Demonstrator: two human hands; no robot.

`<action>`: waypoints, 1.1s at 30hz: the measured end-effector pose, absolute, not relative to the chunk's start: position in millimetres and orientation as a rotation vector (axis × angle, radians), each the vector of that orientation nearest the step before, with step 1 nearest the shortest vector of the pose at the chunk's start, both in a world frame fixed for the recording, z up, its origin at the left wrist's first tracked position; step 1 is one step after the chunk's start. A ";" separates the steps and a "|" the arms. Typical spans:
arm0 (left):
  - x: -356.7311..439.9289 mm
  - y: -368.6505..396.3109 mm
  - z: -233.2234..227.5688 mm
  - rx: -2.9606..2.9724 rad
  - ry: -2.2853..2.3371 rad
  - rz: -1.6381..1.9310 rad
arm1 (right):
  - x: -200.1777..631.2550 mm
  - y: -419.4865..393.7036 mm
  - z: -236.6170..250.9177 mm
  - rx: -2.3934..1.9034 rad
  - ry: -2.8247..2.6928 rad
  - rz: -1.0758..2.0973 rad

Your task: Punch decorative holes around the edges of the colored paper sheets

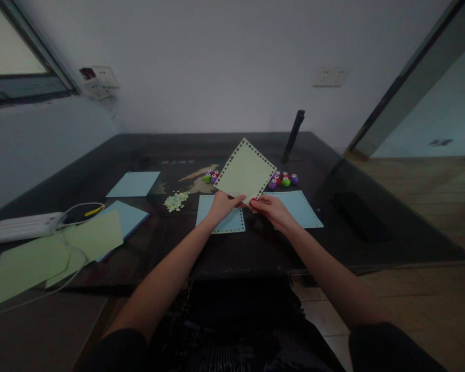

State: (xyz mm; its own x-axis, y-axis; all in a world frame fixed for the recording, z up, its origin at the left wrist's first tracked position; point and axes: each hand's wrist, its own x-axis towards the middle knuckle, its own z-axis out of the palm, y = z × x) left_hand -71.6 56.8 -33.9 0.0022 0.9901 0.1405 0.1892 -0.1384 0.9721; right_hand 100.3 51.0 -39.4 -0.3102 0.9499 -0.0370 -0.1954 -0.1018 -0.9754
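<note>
A pale green sheet of paper (245, 173) is held up and tilted over the table, with punched holes along several of its edges. My left hand (225, 205) pinches its lower left edge. In my right hand (272, 208), a small red craft punch (253, 202) sits at the sheet's bottom corner, partly hidden by the fingers. Beneath my hands lie two light blue sheets with punched edges, a left one (220, 222) and a right one (302, 209). More small coloured craft punches (285, 181) stand behind the sheet on both sides.
Paper bits (175, 201) form a small pile left of centre. Further left are a blue sheet (135, 184), loose green sheets (95, 235) and a white power strip (27, 227) with a cable. A black upright object (293, 135) stands at the back; a dark flat object (358, 214) lies right.
</note>
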 end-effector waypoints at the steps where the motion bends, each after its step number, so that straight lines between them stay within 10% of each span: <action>1: -71.5 56.9 -33.9 1.452 1.286 1.222 | 100.5 51.3 -39.8 -0.933 -1.237 1.575; 33: -67.0 55.3 -37.6 1.509 1.290 1.260 | 102.3 50.8 -36.8 -0.964 -1.255 1.512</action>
State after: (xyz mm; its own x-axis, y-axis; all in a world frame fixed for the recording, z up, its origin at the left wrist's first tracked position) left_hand -67.0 55.3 -37.6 -0.0018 0.9805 0.1963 0.2189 -0.1912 0.9568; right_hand 102.3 50.8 -36.8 -0.2728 0.9620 -0.0134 -0.1641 -0.0603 -0.9846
